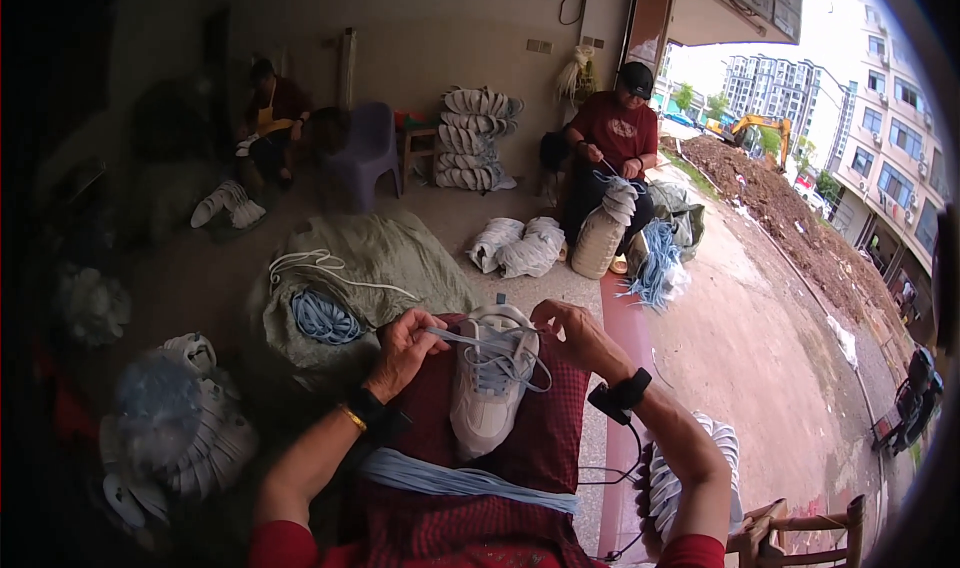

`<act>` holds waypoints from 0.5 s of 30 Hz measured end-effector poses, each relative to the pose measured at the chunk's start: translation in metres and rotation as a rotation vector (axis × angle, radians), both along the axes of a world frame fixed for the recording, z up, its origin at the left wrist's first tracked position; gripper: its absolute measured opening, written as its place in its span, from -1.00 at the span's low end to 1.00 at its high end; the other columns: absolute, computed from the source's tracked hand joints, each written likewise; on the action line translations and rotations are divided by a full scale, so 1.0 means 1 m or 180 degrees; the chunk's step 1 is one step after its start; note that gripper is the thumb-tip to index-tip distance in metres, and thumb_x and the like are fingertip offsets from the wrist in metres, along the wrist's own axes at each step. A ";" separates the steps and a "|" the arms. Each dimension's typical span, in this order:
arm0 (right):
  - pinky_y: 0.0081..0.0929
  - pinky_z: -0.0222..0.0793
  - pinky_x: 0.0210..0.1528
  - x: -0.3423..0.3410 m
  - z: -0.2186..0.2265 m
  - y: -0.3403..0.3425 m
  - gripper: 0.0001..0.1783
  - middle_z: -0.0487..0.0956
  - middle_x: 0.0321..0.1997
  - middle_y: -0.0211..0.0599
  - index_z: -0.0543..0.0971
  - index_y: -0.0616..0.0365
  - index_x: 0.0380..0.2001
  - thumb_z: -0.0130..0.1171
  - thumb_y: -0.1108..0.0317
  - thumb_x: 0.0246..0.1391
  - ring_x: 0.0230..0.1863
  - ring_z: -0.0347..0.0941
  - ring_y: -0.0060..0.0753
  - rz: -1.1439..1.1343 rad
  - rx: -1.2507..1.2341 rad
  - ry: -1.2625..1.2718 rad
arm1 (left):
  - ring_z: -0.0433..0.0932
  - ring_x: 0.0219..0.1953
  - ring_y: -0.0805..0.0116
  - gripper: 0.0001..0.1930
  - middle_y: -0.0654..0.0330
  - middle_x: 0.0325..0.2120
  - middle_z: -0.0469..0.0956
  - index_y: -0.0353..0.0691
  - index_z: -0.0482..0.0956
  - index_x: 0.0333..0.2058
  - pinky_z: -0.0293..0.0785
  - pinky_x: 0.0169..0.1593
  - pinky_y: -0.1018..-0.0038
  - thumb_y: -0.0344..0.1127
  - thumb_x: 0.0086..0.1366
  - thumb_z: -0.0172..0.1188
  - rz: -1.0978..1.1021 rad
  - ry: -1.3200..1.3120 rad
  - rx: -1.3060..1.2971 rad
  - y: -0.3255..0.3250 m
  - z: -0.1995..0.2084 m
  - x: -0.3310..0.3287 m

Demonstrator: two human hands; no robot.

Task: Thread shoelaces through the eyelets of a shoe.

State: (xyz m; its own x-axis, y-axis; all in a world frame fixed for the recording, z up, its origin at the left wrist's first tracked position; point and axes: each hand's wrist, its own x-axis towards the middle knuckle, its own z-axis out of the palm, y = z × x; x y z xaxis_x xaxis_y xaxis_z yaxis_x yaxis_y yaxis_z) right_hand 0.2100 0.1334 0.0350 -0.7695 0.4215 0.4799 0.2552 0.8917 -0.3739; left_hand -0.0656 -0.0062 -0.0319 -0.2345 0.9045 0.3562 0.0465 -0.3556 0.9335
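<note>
A white sneaker rests on my lap, its toe toward me. Pale blue shoelace runs through its eyelets, with loose loops over the tongue and the right side. My left hand is closed in a pinch on lace strands drawn out to the left of the shoe. At the shoe's upper right edge, my right hand has its fingers bent together; what lies between the fingertips is hidden. Across my thighs, nearer to me, lies a bundle of light blue laces.
A green sack bearing a coil of blue laces stands ahead left. Nested shoes are piled at left, more shoes at right beside a wooden chair. Two people sit farther off, one handling shoes.
</note>
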 end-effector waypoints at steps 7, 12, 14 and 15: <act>-0.13 0.44 -0.11 -0.040 -0.015 -0.002 -0.80 0.57 -0.30 -0.01 0.56 0.30 -0.27 0.08 0.37 0.15 -0.20 0.52 0.05 0.0354 -0.0047 0.0218 | 0.62 -0.12 0.35 -0.51 0.08 -0.06 0.50 -0.34 0.39 0.06 0.53 -0.03 0.49 -0.71 0.10 0.02 -0.0126 0.0448 -0.0108 -0.007 -0.021 -0.015; -0.11 0.48 -0.13 -0.054 -0.034 0.009 -0.77 0.57 -0.31 0.01 0.59 0.22 -0.29 0.11 0.27 0.16 -0.24 0.53 0.08 0.0071 0.0662 -0.0026 | 0.61 -0.08 0.30 -0.46 0.03 -0.03 0.51 -0.37 0.36 0.10 0.56 0.04 0.42 -0.71 0.07 -0.01 -0.0168 0.0775 -0.0146 0.001 -0.013 -0.014; -0.10 0.51 -0.13 -0.060 -0.037 -0.006 -0.76 0.57 -0.27 -0.07 0.60 0.19 -0.26 0.13 0.24 0.14 -0.19 0.54 0.03 -0.0077 0.0740 -0.0142 | 0.60 -0.06 0.29 -0.44 0.03 -0.04 0.51 -0.37 0.36 0.12 0.56 0.07 0.40 -0.70 0.06 -0.01 -0.0159 0.0729 -0.0140 -0.001 -0.016 -0.017; -0.09 0.52 -0.14 -0.059 -0.037 -0.012 -0.75 0.56 -0.24 -0.09 0.60 0.18 -0.26 0.14 0.23 0.13 -0.15 0.54 0.01 -0.0235 0.0775 -0.0217 | 0.60 -0.07 0.29 -0.43 0.03 -0.04 0.51 -0.36 0.37 0.12 0.56 0.07 0.40 -0.70 0.05 -0.01 -0.0152 0.0686 -0.0137 -0.001 -0.017 -0.018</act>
